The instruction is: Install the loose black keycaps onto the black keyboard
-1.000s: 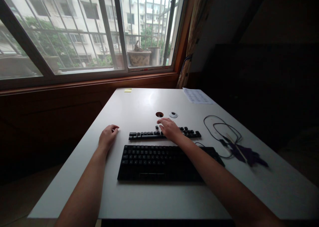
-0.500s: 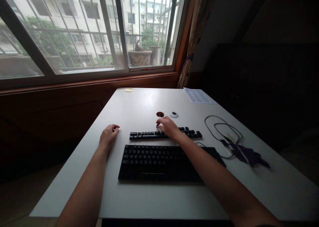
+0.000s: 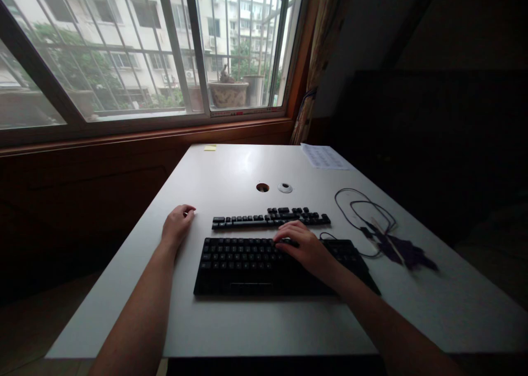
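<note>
My right hand (image 3: 303, 246) is over the upper rows of a black keyboard (image 3: 235, 274), its thumb and fingers pinched on a small black keycap that they mostly hide. The keyboard's top rows carry keycaps on the left, while its lower front is plain black. Behind it, loose black keycaps (image 3: 243, 219) lie lined up in rows, with a gap at the left of the back row. My left hand (image 3: 178, 224) rests on the white table to the left of these rows, fingers loosely curled in and nothing seen in them.
On the white table (image 3: 231, 172) are a cable hole (image 3: 263, 188) and its round cover (image 3: 285, 188). A printed sheet (image 3: 324, 157) and a yellow sticky note (image 3: 210, 148) lie at the far edge. To the right are a coiled cable (image 3: 350, 191) and a dark purple cloth (image 3: 406, 253).
My right hand has come back from the loose keycap rows to the keyboard, bringing a keycap. The back of those rows is now uncovered. My left hand stays in place.
</note>
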Demonstrator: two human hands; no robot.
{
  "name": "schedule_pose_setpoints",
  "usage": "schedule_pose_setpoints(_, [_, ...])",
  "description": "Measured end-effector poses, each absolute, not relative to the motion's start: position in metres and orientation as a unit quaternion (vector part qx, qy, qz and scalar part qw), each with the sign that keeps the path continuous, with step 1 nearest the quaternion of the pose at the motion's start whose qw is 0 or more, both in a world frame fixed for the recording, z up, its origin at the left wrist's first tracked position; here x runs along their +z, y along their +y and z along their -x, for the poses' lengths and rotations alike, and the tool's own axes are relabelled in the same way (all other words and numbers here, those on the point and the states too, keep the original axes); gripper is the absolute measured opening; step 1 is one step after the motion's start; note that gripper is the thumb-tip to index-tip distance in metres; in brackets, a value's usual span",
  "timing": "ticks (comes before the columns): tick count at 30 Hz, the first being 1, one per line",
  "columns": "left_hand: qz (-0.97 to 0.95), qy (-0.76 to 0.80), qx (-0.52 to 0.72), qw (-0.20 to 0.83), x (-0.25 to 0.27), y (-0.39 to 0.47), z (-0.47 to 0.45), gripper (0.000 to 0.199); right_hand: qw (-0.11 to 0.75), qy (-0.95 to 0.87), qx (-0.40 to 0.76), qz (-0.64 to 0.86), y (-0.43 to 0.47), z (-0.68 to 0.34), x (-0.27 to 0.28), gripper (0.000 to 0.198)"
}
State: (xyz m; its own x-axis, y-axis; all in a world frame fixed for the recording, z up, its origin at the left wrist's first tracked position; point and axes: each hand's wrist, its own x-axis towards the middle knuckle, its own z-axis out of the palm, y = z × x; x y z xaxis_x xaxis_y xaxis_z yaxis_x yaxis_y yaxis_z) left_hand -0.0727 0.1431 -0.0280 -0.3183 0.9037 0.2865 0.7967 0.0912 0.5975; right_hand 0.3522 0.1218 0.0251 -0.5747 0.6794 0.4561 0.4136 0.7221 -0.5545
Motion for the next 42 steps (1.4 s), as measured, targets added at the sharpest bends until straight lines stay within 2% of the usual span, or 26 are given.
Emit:
schedule_pose_setpoints(6, [-0.576, 0.736, 0.346, 0.079, -0.026, 0.142, 0.072, 0.03, 0.329, -0.865, 0.206, 0.317, 0.085, -0.364, 0.014, 0.018])
schedule_pose_setpoints(12, [-0.578, 0.735, 0.346, 0.077, -0.028, 0.142, 0.073, 0.03, 0.346, -0.877, 0.16, 0.291, 0.071, -0.357, 0.0, 0.016])
schedule_pose_setpoints(20, [-0.579, 0.734, 0.347, 0.076, -0.028, 0.142, 0.073, 0.03, 0.353, -0.892, 0.092, 0.267, 0.068, -0.351, 0.01, 0.014])
schedule_pose_setpoints(42, [-0.583, 0.732, 0.343, 0.076, -0.03, 0.143, 0.075, 0.031, 0.349, -0.902, 0.027, 0.254, 0.066, -0.352, 0.0, 0.016])
